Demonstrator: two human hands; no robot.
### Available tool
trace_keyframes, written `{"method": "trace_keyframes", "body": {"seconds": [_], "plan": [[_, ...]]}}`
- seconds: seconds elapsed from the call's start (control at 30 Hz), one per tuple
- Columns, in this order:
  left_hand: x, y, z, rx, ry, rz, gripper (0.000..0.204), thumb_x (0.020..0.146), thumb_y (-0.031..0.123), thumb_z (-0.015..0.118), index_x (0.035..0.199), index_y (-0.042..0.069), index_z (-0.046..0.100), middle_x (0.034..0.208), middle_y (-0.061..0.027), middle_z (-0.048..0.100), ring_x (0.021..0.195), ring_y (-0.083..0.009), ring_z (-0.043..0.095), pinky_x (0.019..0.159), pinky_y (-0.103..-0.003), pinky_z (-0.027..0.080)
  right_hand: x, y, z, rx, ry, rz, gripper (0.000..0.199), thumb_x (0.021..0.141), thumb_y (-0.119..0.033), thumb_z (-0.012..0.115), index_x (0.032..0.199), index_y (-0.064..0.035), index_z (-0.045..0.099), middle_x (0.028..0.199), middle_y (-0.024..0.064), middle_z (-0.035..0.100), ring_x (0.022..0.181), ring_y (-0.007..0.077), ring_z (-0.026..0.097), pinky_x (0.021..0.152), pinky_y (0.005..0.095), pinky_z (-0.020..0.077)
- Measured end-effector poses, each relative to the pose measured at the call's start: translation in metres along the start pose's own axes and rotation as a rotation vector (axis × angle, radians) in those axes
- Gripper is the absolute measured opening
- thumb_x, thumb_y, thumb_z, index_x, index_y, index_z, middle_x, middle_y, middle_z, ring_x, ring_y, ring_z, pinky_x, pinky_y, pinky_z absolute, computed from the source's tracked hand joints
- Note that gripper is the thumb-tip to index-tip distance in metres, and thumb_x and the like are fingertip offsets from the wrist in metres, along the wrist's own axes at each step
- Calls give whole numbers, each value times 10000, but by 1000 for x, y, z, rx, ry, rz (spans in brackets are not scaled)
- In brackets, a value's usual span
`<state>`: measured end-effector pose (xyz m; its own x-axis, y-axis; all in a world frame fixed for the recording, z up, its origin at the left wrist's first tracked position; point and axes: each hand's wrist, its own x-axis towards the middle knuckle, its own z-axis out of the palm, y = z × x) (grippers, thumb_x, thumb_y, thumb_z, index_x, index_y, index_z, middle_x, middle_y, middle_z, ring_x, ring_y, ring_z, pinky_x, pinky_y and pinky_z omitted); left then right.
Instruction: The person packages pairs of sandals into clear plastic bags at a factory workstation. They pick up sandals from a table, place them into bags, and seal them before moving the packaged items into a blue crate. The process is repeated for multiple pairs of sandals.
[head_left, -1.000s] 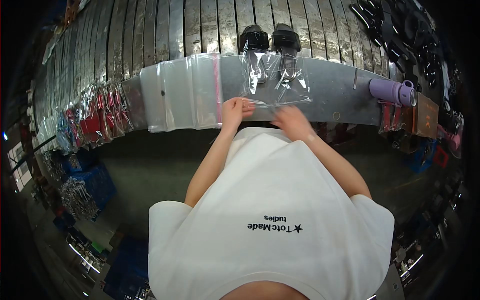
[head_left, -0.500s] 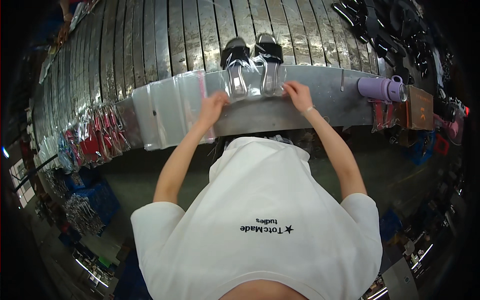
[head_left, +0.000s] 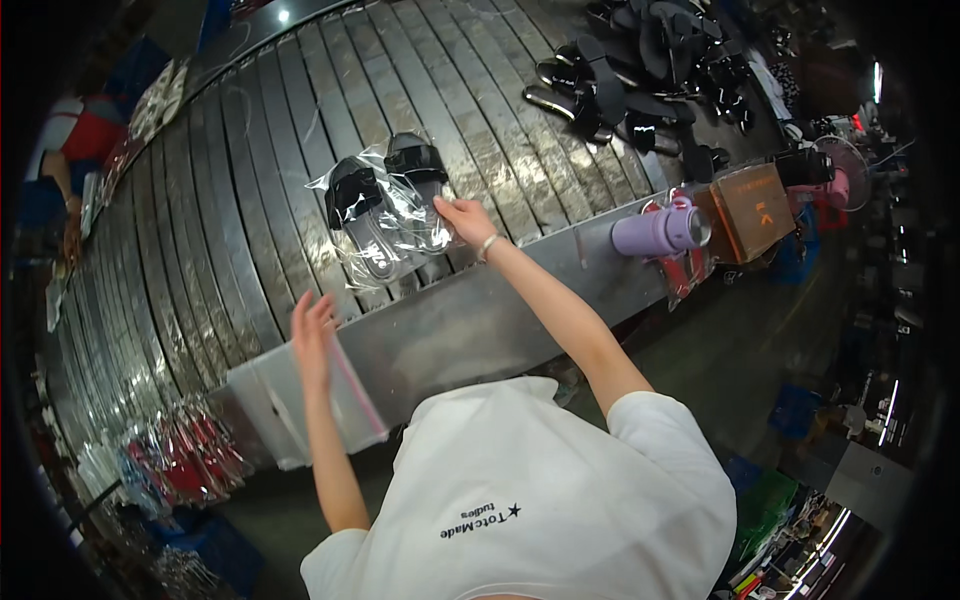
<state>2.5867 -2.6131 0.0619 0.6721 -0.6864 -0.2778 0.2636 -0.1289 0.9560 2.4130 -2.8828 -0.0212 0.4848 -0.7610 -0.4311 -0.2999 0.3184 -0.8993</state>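
A clear plastic bag holding a pair of black sandals [head_left: 385, 205] lies on the slatted conveyor belt [head_left: 250, 150]. My right hand [head_left: 462, 220] rests on the bag's near right corner, fingers on the plastic. My left hand [head_left: 312, 335] hovers with fingers spread over the metal edge of the conveyor, just above a stack of clear empty bags with a red strip [head_left: 300, 400]. The left hand holds nothing.
A purple bottle [head_left: 660, 230] and an orange-brown box [head_left: 755, 208] hang at the conveyor's right end. Several loose black sandals [head_left: 640, 75] lie farther up the belt. Red packaged items [head_left: 170, 470] hang at lower left. Another person [head_left: 70, 160] stands at far left.
The bagged sandals have gone from the conveyor's metal edge out onto the belt, carried by my right hand. My left hand has come off the bag and drawn back toward the empty bags.
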Motion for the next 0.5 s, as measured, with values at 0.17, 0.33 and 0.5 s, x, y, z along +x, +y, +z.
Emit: {"method": "trace_keyframes", "body": {"seconds": [0.17, 0.33, 0.5], "plan": [[-28, -74, -236, 586, 750, 60, 289, 893, 108, 481, 1146, -32, 492, 1111, -126, 562, 1022, -200, 535, 899, -291, 405, 104, -10, -107, -725, 729, -158, 625, 693, -430, 676, 1061, 55, 534, 1031, 245, 563, 961, 356, 534, 844, 412, 418], [-99, -126, -362, 993, 725, -518, 640, 706, 228, 655, 1139, -151, 376, 1059, -222, 517, 924, -283, 539, 819, -349, 447, 169, -32, -238, -677, 1169, 360, 1063, 538, -686, 658, 1214, 76, 355, 1191, 246, 447, 1119, 373, 428, 942, 435, 346], [-86, -138, -364, 996, 576, -527, 547, 663, 260, 704, 998, -94, 456, 927, -179, 553, 779, -234, 552, 693, -328, 468, 183, -12, -280, 46, 745, 316, 621, 554, -450, 734, 915, 39, 609, 880, 113, 623, 770, 231, 600, 674, 326, 470]]}}
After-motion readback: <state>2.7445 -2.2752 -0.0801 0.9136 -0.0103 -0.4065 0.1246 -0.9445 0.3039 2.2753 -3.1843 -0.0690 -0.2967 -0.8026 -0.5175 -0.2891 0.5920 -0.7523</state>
